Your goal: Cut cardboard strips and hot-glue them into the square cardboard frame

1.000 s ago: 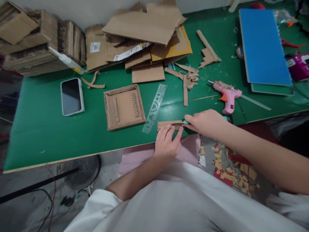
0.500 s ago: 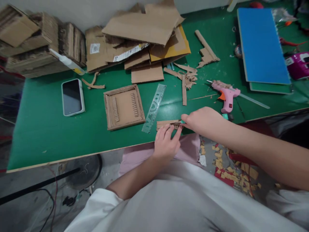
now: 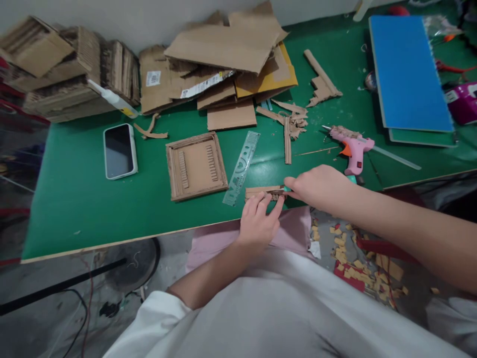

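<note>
A short strip of corrugated cardboard (image 3: 257, 190) lies near the front edge of the green table. My left hand (image 3: 259, 219) presses its spread fingertips on the strip's near side and grips nothing. Closed around a craft knife (image 3: 286, 189), my right hand (image 3: 315, 185) rests at the strip's right end. The knife's teal part shows by my thumb, and its dark blade points left along the cardboard, close above my left fingers. Most of the handle is hidden in my fist. Left of the strip are a clear green ruler (image 3: 241, 169) and a square cardboard tray (image 3: 197, 195) with ridged strips inside.
A pink glue gun (image 3: 354, 149) lies beyond my right forearm. A phone (image 3: 119, 150), a glue bottle (image 3: 115, 101) and cardboard stacks (image 3: 223, 47) stand along the left and back. Cardboard scraps (image 3: 294, 122) and a blue notebook (image 3: 410, 74) lie farther right.
The whole scene has shifted slightly right in the view. Both hands stay at the cardboard strip, the blade still lying along it, with no clear change in grip.
</note>
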A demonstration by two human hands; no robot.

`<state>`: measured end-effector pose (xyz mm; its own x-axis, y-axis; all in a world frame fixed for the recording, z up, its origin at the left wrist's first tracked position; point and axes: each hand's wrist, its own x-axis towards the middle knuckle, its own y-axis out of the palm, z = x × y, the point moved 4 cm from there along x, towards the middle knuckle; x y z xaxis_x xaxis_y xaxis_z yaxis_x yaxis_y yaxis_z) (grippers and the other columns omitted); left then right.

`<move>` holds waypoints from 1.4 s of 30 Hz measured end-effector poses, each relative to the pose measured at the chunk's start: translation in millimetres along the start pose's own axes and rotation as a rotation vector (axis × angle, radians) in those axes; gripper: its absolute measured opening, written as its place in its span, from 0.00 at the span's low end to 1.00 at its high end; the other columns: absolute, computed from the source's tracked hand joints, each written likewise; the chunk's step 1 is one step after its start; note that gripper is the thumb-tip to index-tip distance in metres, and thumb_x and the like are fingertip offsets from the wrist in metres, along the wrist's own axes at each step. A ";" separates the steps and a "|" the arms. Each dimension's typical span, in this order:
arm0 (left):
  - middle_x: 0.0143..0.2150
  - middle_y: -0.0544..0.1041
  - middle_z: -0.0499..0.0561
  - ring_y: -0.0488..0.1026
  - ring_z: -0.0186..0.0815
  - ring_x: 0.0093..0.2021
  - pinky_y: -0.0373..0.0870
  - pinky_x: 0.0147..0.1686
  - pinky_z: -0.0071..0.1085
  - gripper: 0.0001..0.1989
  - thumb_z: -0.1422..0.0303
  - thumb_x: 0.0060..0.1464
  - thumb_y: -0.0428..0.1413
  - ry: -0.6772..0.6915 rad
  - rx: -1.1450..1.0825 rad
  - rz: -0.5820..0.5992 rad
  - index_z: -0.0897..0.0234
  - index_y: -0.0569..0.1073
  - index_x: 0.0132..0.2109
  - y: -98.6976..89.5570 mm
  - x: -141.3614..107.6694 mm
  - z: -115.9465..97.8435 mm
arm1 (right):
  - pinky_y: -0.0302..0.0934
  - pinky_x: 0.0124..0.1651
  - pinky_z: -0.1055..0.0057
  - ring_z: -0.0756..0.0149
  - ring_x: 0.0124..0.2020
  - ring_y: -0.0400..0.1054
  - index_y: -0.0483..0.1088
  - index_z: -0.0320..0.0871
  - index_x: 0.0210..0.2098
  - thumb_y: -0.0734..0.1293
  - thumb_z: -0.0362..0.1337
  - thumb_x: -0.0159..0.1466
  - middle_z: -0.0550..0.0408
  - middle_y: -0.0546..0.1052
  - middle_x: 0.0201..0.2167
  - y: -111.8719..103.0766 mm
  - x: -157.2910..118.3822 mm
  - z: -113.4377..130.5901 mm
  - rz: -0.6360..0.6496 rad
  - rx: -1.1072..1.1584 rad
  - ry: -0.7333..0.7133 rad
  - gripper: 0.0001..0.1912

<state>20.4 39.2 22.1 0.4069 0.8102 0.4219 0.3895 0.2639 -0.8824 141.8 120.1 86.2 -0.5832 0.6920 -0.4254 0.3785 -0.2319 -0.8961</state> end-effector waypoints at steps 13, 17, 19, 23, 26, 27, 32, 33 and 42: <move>0.48 0.69 0.57 0.61 0.44 0.54 0.57 0.52 0.41 0.22 0.70 0.50 0.50 -0.011 -0.023 0.020 0.58 0.67 0.54 1.0 -1.0 0.8 | 0.41 0.23 0.73 0.61 0.23 0.69 0.66 0.41 0.35 0.55 0.42 0.63 0.50 0.74 0.21 2.6 -6.8 -7.4 0.024 -0.059 0.024 0.13; 0.48 0.69 0.57 0.61 0.44 0.54 0.57 0.52 0.41 0.22 0.69 0.51 0.50 -0.014 -0.020 0.020 0.58 0.66 0.54 1.5 -1.2 0.9 | 0.39 0.23 0.73 0.64 0.21 0.67 0.66 0.41 0.36 0.54 0.42 0.63 0.50 0.74 0.21 4.5 -9.4 -9.0 0.018 -0.057 0.014 0.14; 0.48 0.69 0.57 0.62 0.44 0.54 0.58 0.52 0.41 0.21 0.69 0.51 0.50 -0.012 -0.010 0.014 0.58 0.67 0.54 1.3 -1.1 0.9 | 0.39 0.24 0.74 0.65 0.21 0.67 0.66 0.41 0.36 0.54 0.42 0.64 0.50 0.74 0.21 6.2 -10.0 -10.1 0.008 -0.053 0.011 0.14; 0.47 0.70 0.56 0.62 0.44 0.53 0.58 0.52 0.40 0.21 0.69 0.51 0.50 0.001 0.002 0.008 0.58 0.67 0.54 1.1 -0.8 0.5 | 0.40 0.24 0.74 0.65 0.21 0.67 0.66 0.41 0.36 0.54 0.45 0.63 0.51 0.73 0.20 12.2 -12.5 -16.4 0.016 -0.073 0.034 0.15; 0.47 0.70 0.56 0.62 0.44 0.53 0.57 0.52 0.40 0.21 0.70 0.50 0.51 -0.006 0.003 0.008 0.58 0.67 0.54 1.1 -0.6 0.4 | 0.40 0.24 0.74 0.64 0.20 0.67 0.66 0.42 0.37 0.53 0.46 0.64 0.52 0.72 0.19 16.9 -16.7 -22.4 0.036 -0.091 0.059 0.16; 0.47 0.70 0.56 0.62 0.44 0.53 0.57 0.52 0.40 0.21 0.70 0.50 0.51 -0.010 0.002 0.008 0.58 0.67 0.54 1.0 -0.5 0.4 | 0.39 0.24 0.74 0.64 0.20 0.67 0.66 0.43 0.37 0.53 0.46 0.64 0.52 0.72 0.19 17.9 -18.3 -23.8 0.036 -0.092 0.064 0.17; 0.48 0.70 0.56 0.62 0.44 0.53 0.57 0.53 0.40 0.22 0.70 0.50 0.51 -0.009 -0.013 0.016 0.58 0.67 0.54 0.2 -0.1 0.3 | 0.38 0.24 0.73 0.66 0.18 0.65 0.65 0.41 0.36 0.52 0.46 0.64 0.52 0.71 0.18 22.1 -24.7 -26.2 0.029 -0.101 0.076 0.18; 0.48 0.70 0.56 0.62 0.44 0.53 0.57 0.53 0.41 0.22 0.70 0.50 0.51 -0.009 -0.015 0.019 0.58 0.67 0.54 0.2 -0.1 0.3 | 0.38 0.24 0.73 0.66 0.18 0.64 0.65 0.41 0.36 0.51 0.46 0.64 0.52 0.70 0.17 23.0 -25.6 -26.0 0.026 -0.103 0.074 0.18; 0.49 0.69 0.57 0.61 0.44 0.54 0.58 0.52 0.42 0.22 0.71 0.51 0.50 -0.029 -0.059 0.054 0.59 0.66 0.55 -1.2 0.1 -0.7 | 0.40 0.25 0.74 0.64 0.18 0.64 0.64 0.42 0.35 0.49 0.48 0.64 0.52 0.70 0.17 42.5 -37.7 -39.2 0.020 -0.129 0.130 0.20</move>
<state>20.6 38.6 23.4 0.4047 0.8374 0.3675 0.4161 0.1892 -0.8894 208.0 111.0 69.1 -0.4800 0.7726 -0.4156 0.4829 -0.1627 -0.8604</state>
